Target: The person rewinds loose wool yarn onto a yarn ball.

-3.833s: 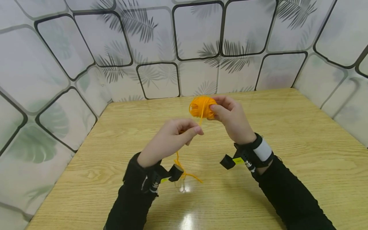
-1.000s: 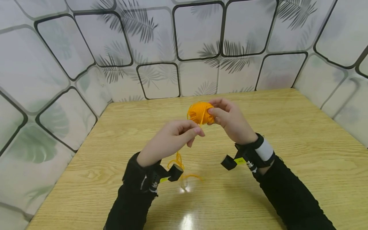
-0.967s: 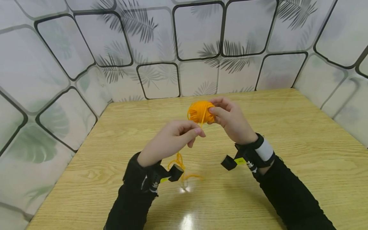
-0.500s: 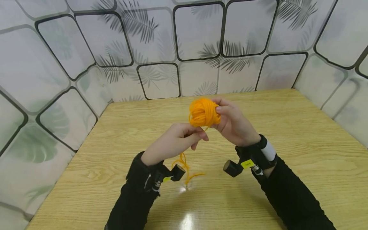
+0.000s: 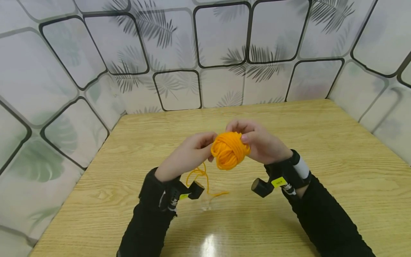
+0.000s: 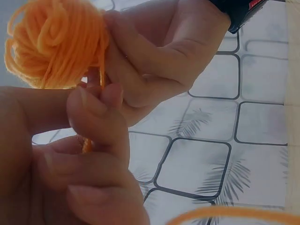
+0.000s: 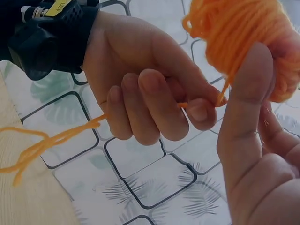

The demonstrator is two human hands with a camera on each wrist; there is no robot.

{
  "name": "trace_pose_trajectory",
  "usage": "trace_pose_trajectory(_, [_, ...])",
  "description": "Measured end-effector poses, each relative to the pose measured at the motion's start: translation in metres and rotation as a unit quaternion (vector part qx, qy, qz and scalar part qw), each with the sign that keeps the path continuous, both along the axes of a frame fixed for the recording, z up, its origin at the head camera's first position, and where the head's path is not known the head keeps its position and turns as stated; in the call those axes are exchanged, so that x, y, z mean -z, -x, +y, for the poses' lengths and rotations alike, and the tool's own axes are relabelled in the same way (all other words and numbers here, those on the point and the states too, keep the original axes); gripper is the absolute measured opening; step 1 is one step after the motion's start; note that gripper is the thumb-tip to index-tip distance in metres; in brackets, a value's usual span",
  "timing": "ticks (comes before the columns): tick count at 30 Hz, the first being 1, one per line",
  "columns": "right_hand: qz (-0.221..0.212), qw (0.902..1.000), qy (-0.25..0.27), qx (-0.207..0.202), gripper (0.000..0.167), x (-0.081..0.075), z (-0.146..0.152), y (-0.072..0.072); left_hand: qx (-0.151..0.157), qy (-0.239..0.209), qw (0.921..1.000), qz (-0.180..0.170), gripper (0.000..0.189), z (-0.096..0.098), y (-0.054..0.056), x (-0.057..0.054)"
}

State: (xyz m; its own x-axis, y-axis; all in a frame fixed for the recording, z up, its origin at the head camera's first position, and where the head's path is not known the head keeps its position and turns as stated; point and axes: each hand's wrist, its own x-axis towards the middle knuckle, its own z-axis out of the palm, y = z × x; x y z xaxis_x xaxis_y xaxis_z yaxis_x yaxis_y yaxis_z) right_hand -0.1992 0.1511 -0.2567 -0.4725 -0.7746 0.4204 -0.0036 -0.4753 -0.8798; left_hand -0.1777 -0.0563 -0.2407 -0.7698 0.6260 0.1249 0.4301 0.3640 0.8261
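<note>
A ball of orange yarn (image 5: 229, 150) is held above the table between my two hands. My right hand (image 5: 264, 144) grips its right side, thumb in front and fingers behind. To its left, my left hand (image 5: 189, 154) pinches the yarn strand between thumb and index finger; the ball hides those fingertips in the head view. In the right wrist view the strand (image 7: 225, 90) runs from the ball (image 7: 248, 40) into the pinch, through the curled fingers of the left hand (image 7: 145, 89). A loose yarn tail (image 5: 207, 178) hangs below the left hand towards the table.
The wooden table (image 5: 321, 153) spreads beneath both hands. A patterned wall (image 5: 221, 35) with leaf prints rises behind it and along both sides. Small black cameras are strapped to both wrists, the left wrist camera (image 5: 196, 190) lying close to the loose tail.
The right hand has brought the yarn ball down and nearer, turning it, so it now covers the left fingertips. The left hand stays nearly in place, shifting slightly left; the loose tail has swung.
</note>
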Motion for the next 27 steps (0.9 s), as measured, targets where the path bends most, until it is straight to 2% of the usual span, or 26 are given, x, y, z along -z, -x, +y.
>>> trace_pose_trajectory(6, [0.020,0.9974,-0.065,0.025,0.017,0.0002,0.0033,0.0010,-0.028,-0.012,0.9995,-0.009,0.022,-0.0020,0.0021,-0.0005])
trace_pose_trajectory(13, [0.056,0.9863,-0.140,0.067,0.015,0.0027,0.0043,0.0040,-0.070,-0.039,0.9967,-0.012,0.027,-0.0061,0.0024,-0.0022])
trace_pose_trajectory(16, [0.065,0.9780,-0.173,0.097,0.016,0.0019,0.0046,0.0046,-0.075,-0.052,0.9957,-0.011,0.027,-0.0071,0.0025,-0.0023])
trace_pose_trajectory(21, [0.076,0.9569,-0.232,0.158,0.018,0.0012,0.0032,0.0053,-0.079,-0.067,0.9947,0.001,0.025,-0.0077,0.0019,-0.0017])
trace_pose_trajectory(27, [0.076,0.9410,-0.246,0.220,0.021,0.0019,0.0013,0.0059,-0.077,-0.075,0.9942,-0.001,0.023,-0.0070,-0.0007,-0.0025])
